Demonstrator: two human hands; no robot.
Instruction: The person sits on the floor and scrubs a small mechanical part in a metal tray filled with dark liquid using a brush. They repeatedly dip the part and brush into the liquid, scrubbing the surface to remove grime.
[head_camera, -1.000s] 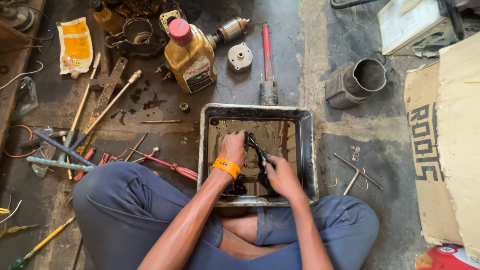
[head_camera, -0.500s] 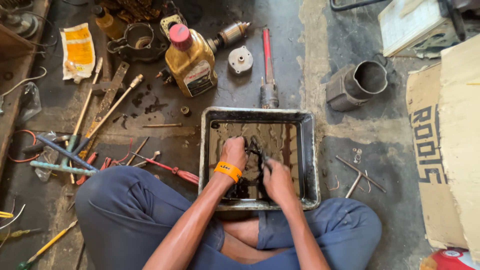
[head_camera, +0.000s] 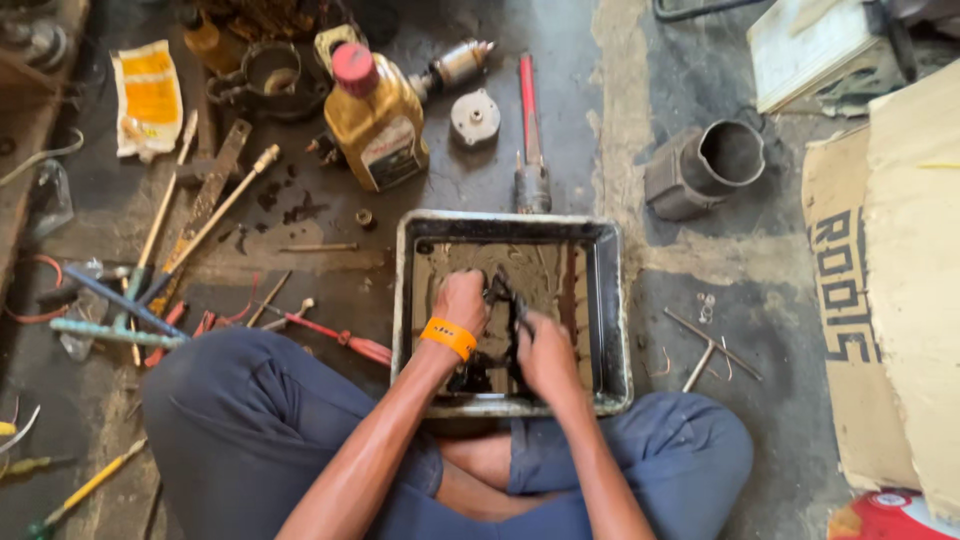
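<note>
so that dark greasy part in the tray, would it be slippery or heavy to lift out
Probably slippery: the dark part looks coated in black oily grime, and the metal tray holds murky liquid. Likely stiff and fairly heavy for its size, since it looks like metal. Both the left hand and right hand are on it, which suggests a two-handed grip suits it.

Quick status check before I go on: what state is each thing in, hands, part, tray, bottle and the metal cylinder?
left hand: in the tray, gripping the dark part
right hand: closed on the same part
dark part: oily black, held between both hands
metal tray: flat on the floor, murky liquid inside
oil bottle: upright, red cap on
metal cylinder: lying on its side, open end showing
</note>
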